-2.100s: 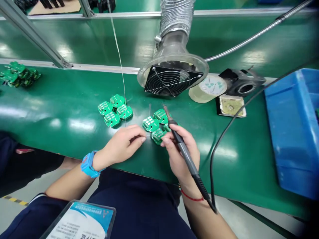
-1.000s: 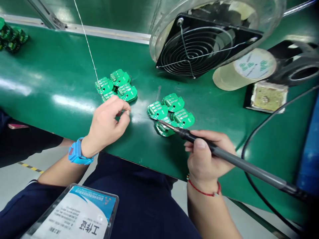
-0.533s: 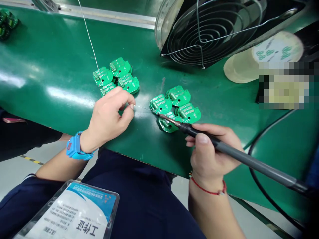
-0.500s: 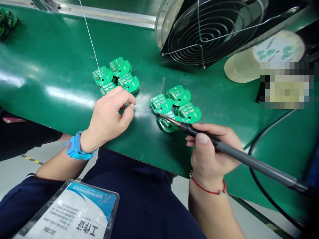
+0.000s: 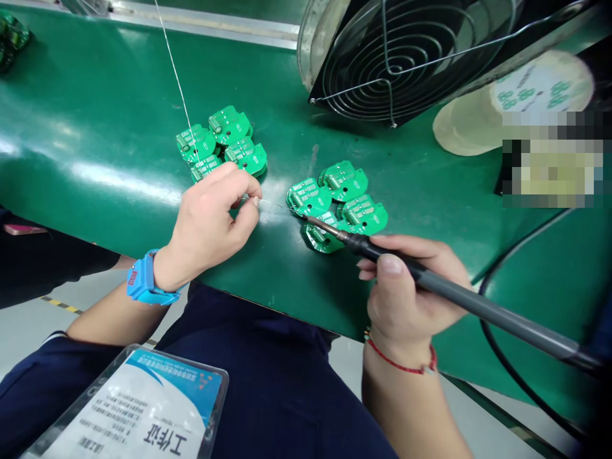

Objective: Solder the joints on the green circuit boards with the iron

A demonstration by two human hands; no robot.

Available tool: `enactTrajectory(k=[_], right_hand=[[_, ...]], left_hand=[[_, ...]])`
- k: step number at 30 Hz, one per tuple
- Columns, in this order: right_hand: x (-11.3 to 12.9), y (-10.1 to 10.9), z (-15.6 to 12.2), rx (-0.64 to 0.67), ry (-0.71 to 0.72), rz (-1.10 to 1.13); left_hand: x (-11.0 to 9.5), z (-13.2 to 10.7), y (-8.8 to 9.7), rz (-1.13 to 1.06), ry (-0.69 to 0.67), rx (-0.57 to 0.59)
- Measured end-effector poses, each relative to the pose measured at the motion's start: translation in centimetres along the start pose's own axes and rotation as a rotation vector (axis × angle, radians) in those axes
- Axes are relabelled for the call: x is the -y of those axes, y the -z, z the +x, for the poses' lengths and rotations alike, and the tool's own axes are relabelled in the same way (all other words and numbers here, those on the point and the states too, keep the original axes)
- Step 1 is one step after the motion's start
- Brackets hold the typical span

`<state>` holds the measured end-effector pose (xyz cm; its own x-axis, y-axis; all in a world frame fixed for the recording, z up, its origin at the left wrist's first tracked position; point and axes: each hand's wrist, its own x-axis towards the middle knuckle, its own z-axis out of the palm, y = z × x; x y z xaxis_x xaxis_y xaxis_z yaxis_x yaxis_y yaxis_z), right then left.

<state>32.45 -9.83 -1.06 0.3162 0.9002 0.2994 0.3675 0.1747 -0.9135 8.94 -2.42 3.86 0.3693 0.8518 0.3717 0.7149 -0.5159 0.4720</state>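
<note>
My left hand (image 5: 217, 220) is closed in a pinch on a thin solder wire (image 5: 178, 80). The wire runs down from the top of the view, and its free end reaches the right-hand panel of green circuit boards (image 5: 352, 180). Wrapped in my right hand (image 5: 411, 287) is a soldering iron (image 5: 459, 299) with a dark grey handle. Its tip meets the wire's end at the lower left of that panel. A second panel of green circuit boards (image 5: 230, 125) lies behind my left hand, which hides part of its near board.
A black fan with a wire guard (image 5: 392, 70) stands at the back right. Beside it is a pale round container (image 5: 471, 124). The iron's black cable (image 5: 497, 363) curves over the green table (image 5: 95, 210). More boards (image 5: 12, 38) sit at the far left.
Both hands, the wire and the iron hold nearly the same places. The view has shifted slightly; the iron tip stays at the same spot on the right-hand panel.
</note>
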Motion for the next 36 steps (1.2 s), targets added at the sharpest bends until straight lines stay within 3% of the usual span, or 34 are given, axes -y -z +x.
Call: enactTrajectory(k=[15, 22, 28, 36], right_hand=[[0.4, 0.2, 0.1, 0.009, -0.023, 0.001], [0.5, 0.4, 0.1, 0.039, -0.021, -0.04], [0.4, 0.3, 0.0, 0.03, -0.015, -0.053], [0.2, 0.1, -0.1, -0.011, 0.008, -0.026]], left_hand=[[-0.6, 0.6, -1.2, 0.029, -0.074, 0.025], [-0.8, 0.8, -1.6, 0.098, -0.054, 0.118], [-1.0, 0.9, -2.4, 0.17, -0.118, 0.115], [-0.9, 1.3, -1.6, 0.168, -0.085, 0.108]])
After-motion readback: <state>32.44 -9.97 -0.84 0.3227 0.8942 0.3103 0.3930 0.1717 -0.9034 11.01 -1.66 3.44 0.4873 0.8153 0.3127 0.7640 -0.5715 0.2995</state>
